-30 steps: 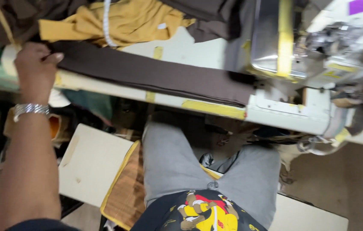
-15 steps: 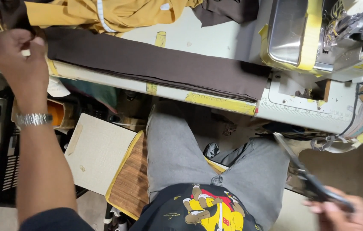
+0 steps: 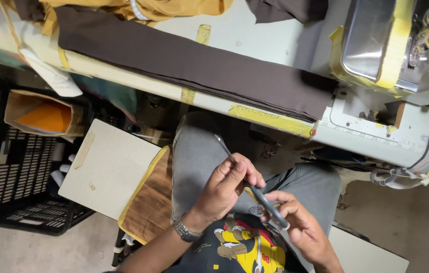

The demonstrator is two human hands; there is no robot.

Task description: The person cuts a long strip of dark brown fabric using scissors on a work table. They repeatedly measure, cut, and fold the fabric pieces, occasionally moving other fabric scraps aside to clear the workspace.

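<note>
Over the lap, below the sewing-table edge, I find both hands joined on one tool: the right hand is closed around the handle end of a pair of dark-handled scissors, and the left hand pinches the blades near their middle, the metal tip pointing up and left toward the table. This differs from half a second ago, when the left hand was up at the far end of the brown fabric strip and the right held the scissors low at the side; the left hand has since let go of the cloth and come down to the tool. I judge the work has passed from arranging fabric to handling the scissors (purpose not evident). The strip lies flat and untouched along the table front, beside the sewing machine. A black crate stands on the floor, well apart.
</note>
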